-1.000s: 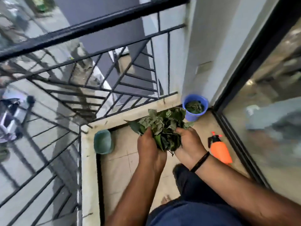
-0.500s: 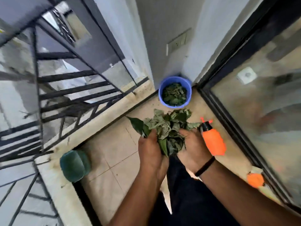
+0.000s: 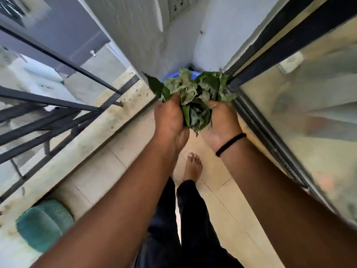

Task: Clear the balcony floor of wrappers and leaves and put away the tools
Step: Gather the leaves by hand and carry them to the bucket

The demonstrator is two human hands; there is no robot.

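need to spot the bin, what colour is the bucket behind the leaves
Blue; only its rim shows past the leaves in the head view.

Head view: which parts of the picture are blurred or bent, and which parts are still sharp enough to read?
In the head view, motion blur smears the railing at the left and the glass door at the right; the wide lens bends both outward; the leaves, left hand and right hand in the centre read fairly sharp; the teal object at lower left is soft; the blue bucket is mostly hidden.

Green and grey-green leaves (image 3: 195, 95) are seen before a blue bucket (image 3: 174, 74). A black wristband (image 3: 230, 144), teal dustpan (image 3: 44, 225) and cream floor tiles (image 3: 108, 171) are shown.
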